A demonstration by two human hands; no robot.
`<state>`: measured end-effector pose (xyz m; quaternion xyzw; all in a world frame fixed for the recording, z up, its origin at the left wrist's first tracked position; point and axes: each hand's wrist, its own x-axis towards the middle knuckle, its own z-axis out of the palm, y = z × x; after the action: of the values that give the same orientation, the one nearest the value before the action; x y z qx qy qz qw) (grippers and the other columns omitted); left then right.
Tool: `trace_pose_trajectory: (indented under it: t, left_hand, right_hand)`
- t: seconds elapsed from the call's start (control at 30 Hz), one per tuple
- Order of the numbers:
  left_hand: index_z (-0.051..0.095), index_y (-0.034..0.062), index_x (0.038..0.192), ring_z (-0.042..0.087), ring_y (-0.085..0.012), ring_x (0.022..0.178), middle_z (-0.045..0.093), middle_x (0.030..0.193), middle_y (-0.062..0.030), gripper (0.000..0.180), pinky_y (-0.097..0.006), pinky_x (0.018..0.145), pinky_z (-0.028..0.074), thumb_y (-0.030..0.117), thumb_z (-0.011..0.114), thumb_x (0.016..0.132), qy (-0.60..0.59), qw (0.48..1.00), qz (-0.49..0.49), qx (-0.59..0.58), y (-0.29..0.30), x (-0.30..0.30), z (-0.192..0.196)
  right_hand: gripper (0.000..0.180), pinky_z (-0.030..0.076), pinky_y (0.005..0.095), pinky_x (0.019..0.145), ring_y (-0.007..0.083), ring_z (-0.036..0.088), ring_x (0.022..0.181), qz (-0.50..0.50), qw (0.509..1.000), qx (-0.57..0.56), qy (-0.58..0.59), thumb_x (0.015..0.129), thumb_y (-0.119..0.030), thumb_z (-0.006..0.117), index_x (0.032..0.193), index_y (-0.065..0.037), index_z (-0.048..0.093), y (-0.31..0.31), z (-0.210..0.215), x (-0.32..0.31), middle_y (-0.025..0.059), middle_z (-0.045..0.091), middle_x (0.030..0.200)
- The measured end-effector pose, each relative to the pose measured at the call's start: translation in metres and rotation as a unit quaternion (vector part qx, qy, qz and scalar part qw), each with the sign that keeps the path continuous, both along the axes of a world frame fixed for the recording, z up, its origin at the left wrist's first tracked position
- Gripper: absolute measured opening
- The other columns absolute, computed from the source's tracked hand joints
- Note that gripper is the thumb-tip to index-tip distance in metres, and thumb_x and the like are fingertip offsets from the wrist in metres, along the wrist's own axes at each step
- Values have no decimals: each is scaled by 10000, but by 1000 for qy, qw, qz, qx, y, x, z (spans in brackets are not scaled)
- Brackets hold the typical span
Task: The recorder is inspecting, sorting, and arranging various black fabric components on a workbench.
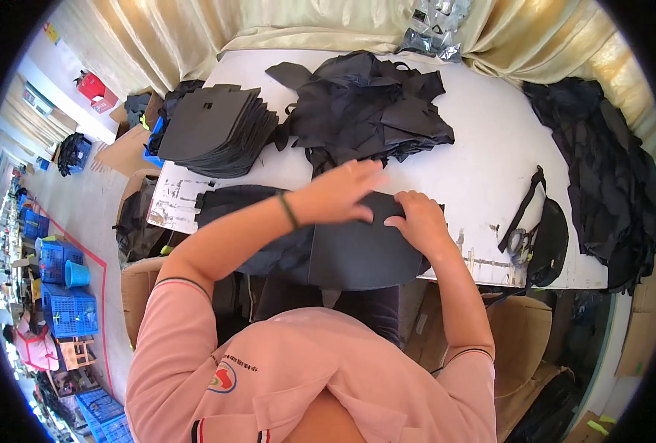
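Note:
A stiff black panel [363, 251] with a rounded near edge lies at the table's front edge, in front of my body. It rests over the right part of a black fabric piece [232, 203], which stretches out to the left. My right hand [424, 223] grips the panel near its far right corner, thumb on top and fingers at the far edge. Over the panel's far left corner is my left hand [342, 193], slightly blurred, its fingers apart and nothing visible in them. Whether it touches the panel I cannot tell.
A stack of black panels [213, 129] stands at the left of the white table [483, 159]. A heap of black fabric pieces [372, 107] lies beyond my hands. On the right are a black pouch with a strap [549, 240] and more black fabric [601, 170]. Cardboard boxes [516, 343] stand below.

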<state>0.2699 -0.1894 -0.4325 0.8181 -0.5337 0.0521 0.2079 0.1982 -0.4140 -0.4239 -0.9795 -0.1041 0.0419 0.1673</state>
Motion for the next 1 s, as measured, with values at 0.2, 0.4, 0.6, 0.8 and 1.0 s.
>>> trace_pose_trajectory:
  t: [0.2, 0.4, 0.6, 0.8, 1.0]
  left_hand:
    - [260, 64, 1524, 176, -352, 1481, 223, 1586, -185, 934, -561, 1180, 130, 583, 622, 837, 35, 988, -7, 151, 30, -75, -59]
    - [262, 82, 1528, 163, -345, 1485, 214, 1592, -171, 914, -558, 1181, 121, 583, 610, 848, 58, 989, -6, 136, 22, -78, -61]
    - [335, 81, 1478, 263, -378, 1439, 322, 1517, -224, 797, -528, 1167, 217, 380, 722, 849, 188, 980, 44, -47, 29, -64, -39]
    - [403, 13, 1336, 470, -317, 1158, 469, 1266, -178, 801, -395, 1004, 413, 204, 856, 704, 45, 909, 160, -383, 4, -14, 60]
    - [470, 17, 1169, 576, -180, 1049, 554, 1109, -92, 459, -320, 940, 472, -35, 711, 781, 89, 833, 81, -539, 2, 1, 110]
  right_hand:
    - [409, 448, 428, 968, 319, 573, 1123, -40, 966, 96, -238, 802, -210, 745, 1156, -62, 603, -38, -41, 98, 144, 632, 1137]
    - [241, 325, 524, 1089, 255, 581, 1138, -108, 981, -116, -109, 826, -95, 642, 1064, -109, 674, -50, -51, 170, 102, 695, 1023]
    - [157, 470, 376, 829, 195, 622, 821, -25, 967, 186, -172, 775, -83, 727, 928, -86, 691, -19, 26, 154, 51, 680, 864]
    - [249, 461, 227, 643, 63, 532, 689, 134, 858, 492, -66, 779, -94, 787, 964, -11, 642, 44, 153, 99, -17, 607, 774]
    - [229, 482, 307, 593, 179, 573, 626, 112, 877, 321, -338, 818, -176, 773, 902, -22, 626, 83, 205, 57, 70, 608, 738]
